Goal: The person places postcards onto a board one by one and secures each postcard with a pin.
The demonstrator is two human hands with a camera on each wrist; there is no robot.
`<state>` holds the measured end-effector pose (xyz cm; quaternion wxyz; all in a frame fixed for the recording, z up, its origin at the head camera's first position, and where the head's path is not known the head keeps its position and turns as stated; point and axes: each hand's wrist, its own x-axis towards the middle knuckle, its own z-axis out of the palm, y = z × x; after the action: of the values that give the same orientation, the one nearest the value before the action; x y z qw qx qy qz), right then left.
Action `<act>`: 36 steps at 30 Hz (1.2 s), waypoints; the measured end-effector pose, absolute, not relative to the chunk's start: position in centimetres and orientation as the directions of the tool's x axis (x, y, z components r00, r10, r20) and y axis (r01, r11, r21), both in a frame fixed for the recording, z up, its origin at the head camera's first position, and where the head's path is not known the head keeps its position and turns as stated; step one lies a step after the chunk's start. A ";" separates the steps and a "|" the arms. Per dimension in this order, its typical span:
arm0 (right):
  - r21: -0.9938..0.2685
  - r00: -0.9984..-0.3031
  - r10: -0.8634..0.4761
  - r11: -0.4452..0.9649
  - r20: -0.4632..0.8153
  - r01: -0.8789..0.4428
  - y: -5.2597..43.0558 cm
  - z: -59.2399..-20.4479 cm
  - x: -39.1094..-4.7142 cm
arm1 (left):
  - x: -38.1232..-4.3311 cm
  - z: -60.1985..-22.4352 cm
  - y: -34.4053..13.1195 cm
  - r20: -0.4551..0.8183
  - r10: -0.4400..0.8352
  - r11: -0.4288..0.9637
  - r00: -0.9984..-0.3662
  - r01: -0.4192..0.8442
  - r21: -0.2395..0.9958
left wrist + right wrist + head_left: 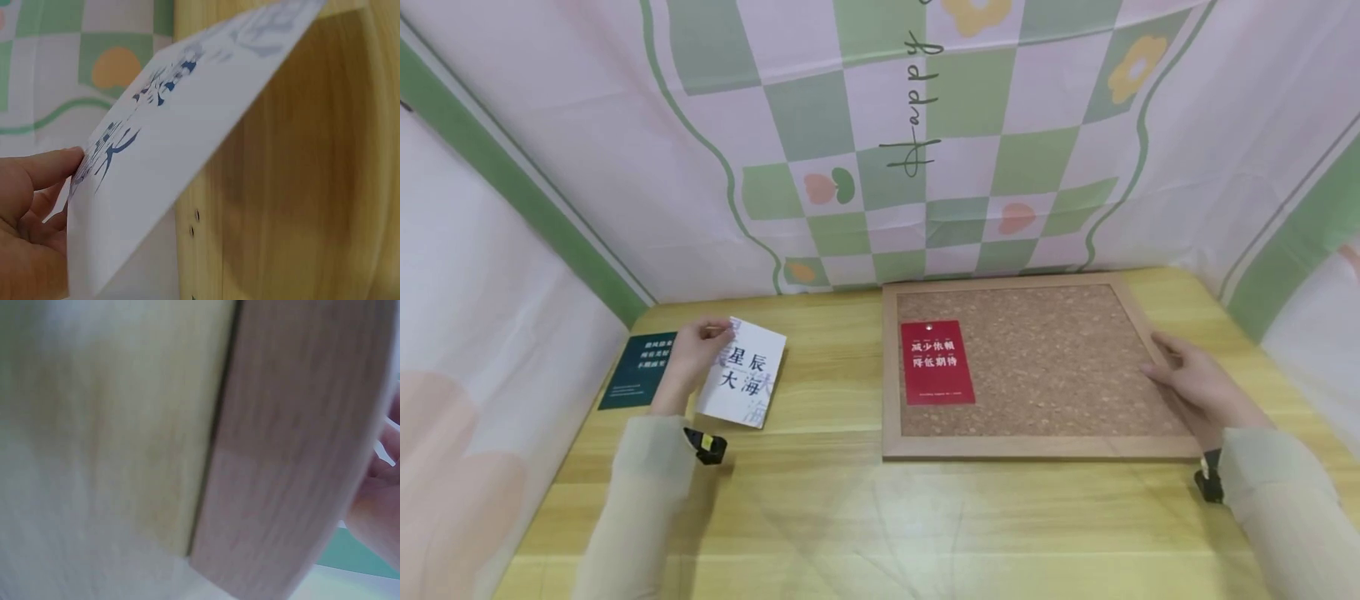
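Note:
My left hand (691,360) pinches the edge of a white card (747,398) printed with dark Chinese characters. In the left wrist view this card (187,125) tilts above the wood, the thumb against its printed face. Beside and partly behind that hand lies a dark green card (636,379). A wood-framed cork board (1037,358) lies on the table, bearing a red card (938,379) at its left side. At the board's right edge, my right hand (1210,387) holds the frame. The right wrist view shows the frame (281,456) close up, hiding part of the fingers.
The table (820,517) has a yellowish wood-grain top. Behind it hangs a cloth (805,117) with green and white checks, and more pale cloth stands on both sides. Each wrist wears a small black device (706,447).

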<state>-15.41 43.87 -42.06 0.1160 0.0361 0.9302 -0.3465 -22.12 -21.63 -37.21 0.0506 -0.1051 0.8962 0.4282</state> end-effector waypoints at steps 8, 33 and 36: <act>-0.634 -0.969 -0.013 0.758 -0.247 0.152 44.1 -42.2 -15.5 | -23.5 -37.3 -18.7 -0.162 -0.134 0.542 -0.978 -0.209 0.814; -0.636 -0.969 0.004 0.753 -0.248 0.166 44.1 -42.3 -15.5 | -25.4 -36.2 -9.8 -0.118 0.068 0.241 -0.991 -0.099 0.965; -0.632 -0.972 0.003 0.760 -0.234 0.154 44.1 -42.4 -15.5 | -25.5 -36.2 -8.9 -0.116 0.106 0.201 -0.988 -0.093 0.975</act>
<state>-15.52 44.06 -42.44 0.1099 0.0420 0.9316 -0.3440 -25.50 -8.93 -36.16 0.0788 0.0044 0.7709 0.6320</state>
